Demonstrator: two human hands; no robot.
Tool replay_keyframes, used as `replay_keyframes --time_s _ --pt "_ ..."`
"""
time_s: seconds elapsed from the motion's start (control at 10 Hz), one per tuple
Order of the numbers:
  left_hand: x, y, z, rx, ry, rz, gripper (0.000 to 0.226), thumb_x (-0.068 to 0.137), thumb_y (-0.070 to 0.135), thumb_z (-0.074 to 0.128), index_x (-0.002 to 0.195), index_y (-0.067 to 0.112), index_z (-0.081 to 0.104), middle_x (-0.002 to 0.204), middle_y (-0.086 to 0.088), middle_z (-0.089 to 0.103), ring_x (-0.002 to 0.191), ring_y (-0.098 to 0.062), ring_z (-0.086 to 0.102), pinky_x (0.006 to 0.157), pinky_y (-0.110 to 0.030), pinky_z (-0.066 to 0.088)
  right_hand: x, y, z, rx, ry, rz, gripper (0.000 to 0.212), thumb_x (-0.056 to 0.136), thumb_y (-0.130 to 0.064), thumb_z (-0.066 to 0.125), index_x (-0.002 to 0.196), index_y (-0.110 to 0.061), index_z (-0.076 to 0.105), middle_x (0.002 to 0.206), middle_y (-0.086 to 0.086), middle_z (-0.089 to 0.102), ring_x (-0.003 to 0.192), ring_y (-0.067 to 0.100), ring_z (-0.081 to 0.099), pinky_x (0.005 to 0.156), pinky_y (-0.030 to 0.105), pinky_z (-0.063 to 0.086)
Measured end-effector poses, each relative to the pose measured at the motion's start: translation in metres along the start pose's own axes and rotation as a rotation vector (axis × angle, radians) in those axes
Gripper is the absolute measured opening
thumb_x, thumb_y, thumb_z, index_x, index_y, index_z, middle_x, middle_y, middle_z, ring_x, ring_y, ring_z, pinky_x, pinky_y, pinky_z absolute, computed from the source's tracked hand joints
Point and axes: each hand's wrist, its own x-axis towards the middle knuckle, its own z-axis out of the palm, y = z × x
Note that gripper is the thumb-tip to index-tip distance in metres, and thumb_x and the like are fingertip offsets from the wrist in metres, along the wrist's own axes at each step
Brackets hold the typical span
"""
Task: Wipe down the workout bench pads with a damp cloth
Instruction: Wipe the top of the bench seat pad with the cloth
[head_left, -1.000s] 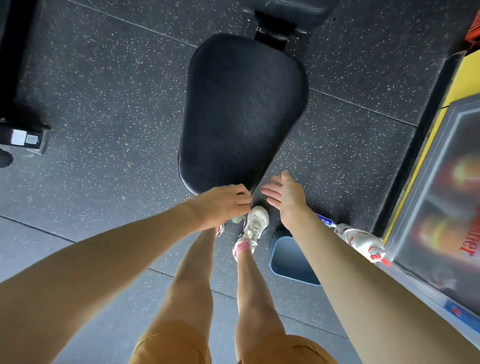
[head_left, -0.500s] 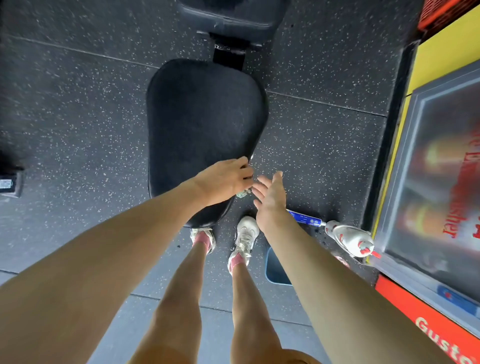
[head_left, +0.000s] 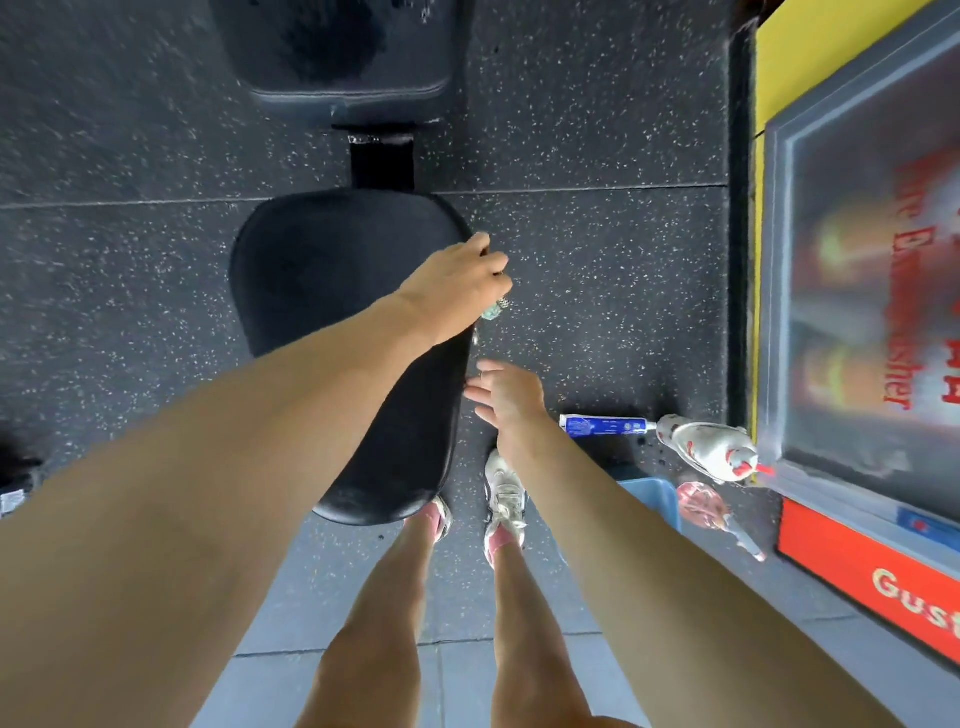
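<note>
The black seat pad (head_left: 332, 291) of the workout bench lies below me, with the back pad (head_left: 337, 52) beyond it at the top. My left hand (head_left: 457, 286) is curled over the seat pad's right edge and grips a small greenish cloth (head_left: 491, 310), of which only a scrap shows under the fingers. My right hand (head_left: 506, 395) hovers just right of the pad, lower down, fingers loosely spread and holding nothing.
A blue tub (head_left: 649, 493) stands on the floor by my right foot. A white spray bottle (head_left: 711, 449), a blue-and-white tube (head_left: 602, 426) and a second pinkish bottle (head_left: 701, 504) lie beside it. A glass-topped freezer (head_left: 857, 312) runs along the right.
My left hand has slid with the cloth up the pad's right edge, away from me. My right hand stayed beside the pad. The view shifted so more of the bench shows.
</note>
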Motion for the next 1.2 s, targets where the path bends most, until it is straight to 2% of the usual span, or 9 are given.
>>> replay_keyframes --time_s 0.1,0.2,0.4,0.5,0.6,0.7,0.8,1.0,1.2 --pt "0.002 0.015 -0.006 0.009 -0.097 -0.046 0.024 0.089 -0.003 0.046 0.108 0.009 0.056 0.108 -0.004 0.053 0.11 -0.024 0.041 0.073 -0.026 0.031 0.0 -0.005 0.0 0.006 0.02 -0.032 0.036 0.097 0.003 0.038 0.13 0.006 0.05 0.129 0.025 0.056 0.095 0.032 0.065 0.055 0.018 0.051" --pt "-0.031 0.044 0.015 0.056 -0.138 0.13 0.023 0.087 0.012 0.054 0.109 0.013 0.061 0.105 -0.001 0.059 0.105 -0.021 0.049 0.08 -0.029 0.039 0.003 -0.011 -0.007 -0.042 0.126 -0.068 0.029 0.093 -0.003 0.049 0.119 0.005 0.059 0.124 0.023 0.06 0.113 0.035 0.059 0.075 0.03 0.052" --pt "-0.064 0.056 0.026 0.245 -0.283 0.421 0.014 0.075 0.016 0.07 0.088 0.015 0.066 0.084 -0.002 0.062 0.089 -0.02 0.053 0.069 -0.031 0.043 0.001 -0.02 -0.021 -0.085 0.182 -0.05 0.031 0.094 -0.002 0.049 0.123 0.003 0.058 0.126 0.021 0.06 0.099 0.03 0.064 0.059 0.02 0.044" --pt "-0.03 0.029 0.007 0.265 -0.137 0.356 0.019 0.066 0.023 0.078 0.079 0.015 0.068 0.075 -0.001 0.061 0.081 -0.021 0.055 0.063 -0.031 0.043 0.01 -0.02 -0.017 -0.131 0.156 -0.041 0.034 0.096 0.003 0.04 0.125 -0.002 0.059 0.112 0.018 0.065 0.084 0.021 0.061 0.059 0.019 0.043" --pt "0.004 0.005 -0.003 0.272 -0.084 0.278 0.02 0.09 0.016 0.056 0.108 0.009 0.057 0.104 -0.005 0.058 0.105 -0.026 0.047 0.081 -0.033 0.042 0.014 -0.017 -0.005 -0.194 0.091 -0.051 0.042 0.096 0.006 0.038 0.131 -0.009 0.055 0.113 0.01 0.065 0.109 0.027 0.062 0.07 0.025 0.048" --pt "0.03 -0.012 -0.014 0.145 -0.039 0.031 0.026 0.091 0.001 0.046 0.116 0.003 0.052 0.113 -0.011 0.054 0.112 -0.03 0.042 0.086 -0.035 0.04 0.01 -0.013 0.01 -0.277 0.025 -0.151 0.053 0.092 0.006 0.042 0.141 -0.014 0.044 0.133 0.012 0.055 0.107 0.021 0.056 0.091 0.033 0.046" --pt "0.041 -0.021 -0.017 0.003 0.01 -0.179 0.033 0.085 -0.008 0.049 0.116 0.0 0.053 0.113 -0.014 0.055 0.113 -0.032 0.042 0.083 -0.035 0.042 0.004 -0.017 0.023 -0.291 0.051 -0.236 0.062 0.093 -0.005 0.048 0.149 -0.021 0.029 0.135 0.003 0.047 0.098 0.011 0.052 0.078 0.017 0.04" --pt "0.044 -0.034 -0.014 -0.103 0.06 -0.409 0.035 0.086 -0.006 0.052 0.12 0.002 0.054 0.114 -0.014 0.056 0.114 -0.032 0.043 0.086 -0.035 0.045 0.005 -0.025 0.044 -0.457 0.177 -0.303 0.066 0.09 -0.009 0.047 0.15 -0.018 0.022 0.149 0.006 0.034 0.136 0.028 0.032 0.107 0.041 0.033" --pt "0.039 -0.063 -0.013 -0.248 0.09 -0.608 0.038 0.084 -0.008 0.05 0.121 0.004 0.051 0.117 -0.013 0.053 0.116 -0.031 0.041 0.086 -0.033 0.043 0.003 -0.022 0.065 -0.485 0.317 -0.333 0.066 0.092 -0.007 0.041 0.152 -0.017 0.016 0.154 0.006 0.029 0.141 0.028 0.023 0.114 0.046 0.024"
